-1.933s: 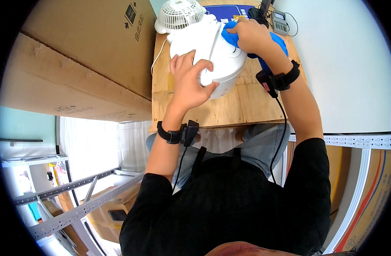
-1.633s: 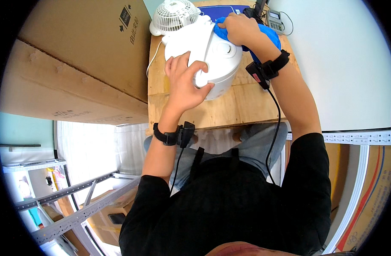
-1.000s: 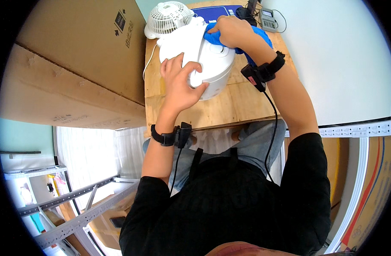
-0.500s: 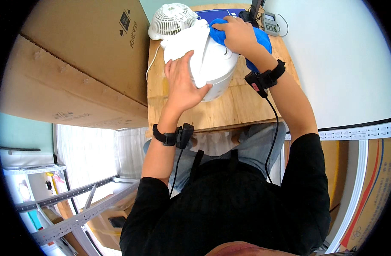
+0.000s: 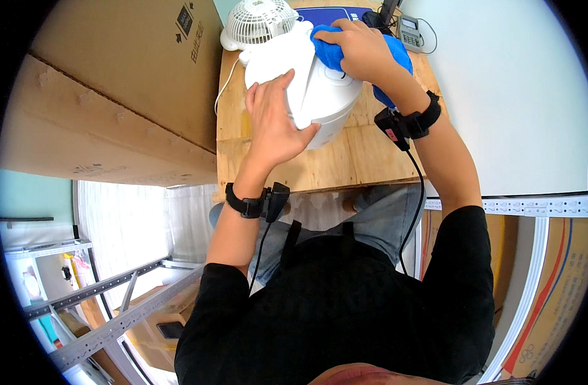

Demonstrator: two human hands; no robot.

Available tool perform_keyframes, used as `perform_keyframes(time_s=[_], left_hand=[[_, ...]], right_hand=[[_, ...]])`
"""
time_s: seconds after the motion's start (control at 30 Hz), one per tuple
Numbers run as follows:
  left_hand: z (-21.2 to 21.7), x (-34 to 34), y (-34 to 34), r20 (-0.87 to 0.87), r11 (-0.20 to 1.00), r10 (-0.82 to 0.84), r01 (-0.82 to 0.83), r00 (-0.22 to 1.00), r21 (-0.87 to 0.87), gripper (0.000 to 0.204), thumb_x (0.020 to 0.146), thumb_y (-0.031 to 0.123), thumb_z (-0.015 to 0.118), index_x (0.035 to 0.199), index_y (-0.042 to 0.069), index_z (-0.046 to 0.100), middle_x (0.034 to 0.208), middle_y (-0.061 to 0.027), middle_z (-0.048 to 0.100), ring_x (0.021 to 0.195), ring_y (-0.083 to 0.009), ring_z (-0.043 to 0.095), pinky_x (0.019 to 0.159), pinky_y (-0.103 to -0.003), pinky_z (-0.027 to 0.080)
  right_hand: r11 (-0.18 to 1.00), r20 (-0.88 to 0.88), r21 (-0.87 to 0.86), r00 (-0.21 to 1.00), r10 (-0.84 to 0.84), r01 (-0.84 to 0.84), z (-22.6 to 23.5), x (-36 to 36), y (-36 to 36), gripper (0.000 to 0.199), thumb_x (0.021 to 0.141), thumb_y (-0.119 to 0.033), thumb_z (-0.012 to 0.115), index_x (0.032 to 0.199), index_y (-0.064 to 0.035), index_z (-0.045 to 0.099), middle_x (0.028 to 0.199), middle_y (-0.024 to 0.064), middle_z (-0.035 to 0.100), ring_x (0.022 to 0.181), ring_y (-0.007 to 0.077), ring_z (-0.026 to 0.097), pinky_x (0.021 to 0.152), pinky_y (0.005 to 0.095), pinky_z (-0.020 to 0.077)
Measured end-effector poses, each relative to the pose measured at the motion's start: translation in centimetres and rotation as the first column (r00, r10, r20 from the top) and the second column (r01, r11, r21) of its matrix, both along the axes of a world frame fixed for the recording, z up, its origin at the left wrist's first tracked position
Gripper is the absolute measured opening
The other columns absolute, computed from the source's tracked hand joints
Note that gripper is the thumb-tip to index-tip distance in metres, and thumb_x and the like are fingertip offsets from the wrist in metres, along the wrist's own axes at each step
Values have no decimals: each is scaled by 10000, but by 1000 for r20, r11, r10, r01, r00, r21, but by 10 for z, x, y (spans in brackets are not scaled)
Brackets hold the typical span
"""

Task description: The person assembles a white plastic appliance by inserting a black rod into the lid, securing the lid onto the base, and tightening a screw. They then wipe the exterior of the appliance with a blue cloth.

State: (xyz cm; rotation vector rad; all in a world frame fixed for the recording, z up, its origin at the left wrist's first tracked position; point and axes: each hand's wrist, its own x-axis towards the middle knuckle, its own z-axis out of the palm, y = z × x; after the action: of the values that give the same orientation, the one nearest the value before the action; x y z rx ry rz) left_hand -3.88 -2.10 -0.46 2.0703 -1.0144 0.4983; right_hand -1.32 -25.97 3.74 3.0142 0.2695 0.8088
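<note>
A white rounded appliance (image 5: 329, 106) with a smooth lid-like top and a round button area stands on the wooden table. My left hand (image 5: 275, 125) braces it, fingers over the top and thumb against the near side. A blue cloth (image 5: 329, 54) is gripped in my right hand (image 5: 368, 54), pressed on the appliance's far right part. Some of the cloth hangs down beyond my right wrist. Part of the appliance is hidden by the cloth and both hands.
A small white fan (image 5: 259, 24) stands behind the appliance. At the back right are a grey keypad device (image 5: 411, 33) and black cables. A large cardboard box (image 5: 127, 83) borders the left of the table (image 5: 332, 167), and a white wall (image 5: 505, 96) its right.
The view has shifted slightly. My right wrist has come a little nearer and to the right, with the cloth still gripped. My left hand stays on the appliance.
</note>
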Motion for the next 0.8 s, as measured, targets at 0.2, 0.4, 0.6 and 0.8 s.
perform_keyframes(time_s=[0.2,0.4,0.6,0.8], left_hand=[[2,1,0,-5,1000,-3,3,1000,10,969,587,239,869,1416,21,418,1221,-191,545,1169,-359,493,1131,-498,224],[1,1,-1,-99,999,20,-22,995,-24,1119,584,239,891,1496,27,278,1252,-219,605,1232,-368,479,1127,-488,238],[0,4,3,-118,1000,18,-19,993,-6,1243,545,260,917,1544,44,211,1235,-202,634,1210,-362,508,1093,-473,293],[-7,6,5,-65,999,2,-4,998,-41,1291,523,273,921,1575,83,198,1162,-141,618,1100,-344,542,1039,-465,341]], right_hand=[[992,-137,111,990,-44,60,8,8,4,450,853,-89,614,1227,-326,691,1139,82,659,1057,322,639,884,509,501],[996,116,-87,993,17,-7,-2,-16,14,387,841,-120,633,1174,-296,718,1131,84,657,1061,299,626,858,499,477],[970,149,-174,969,196,-170,8,-58,42,351,807,-153,664,1122,-295,731,1169,73,637,1080,268,597,892,462,430],[915,117,-261,931,347,-308,11,-90,79,285,745,-203,704,1023,-245,751,1145,55,620,1059,250,580,931,443,403]])
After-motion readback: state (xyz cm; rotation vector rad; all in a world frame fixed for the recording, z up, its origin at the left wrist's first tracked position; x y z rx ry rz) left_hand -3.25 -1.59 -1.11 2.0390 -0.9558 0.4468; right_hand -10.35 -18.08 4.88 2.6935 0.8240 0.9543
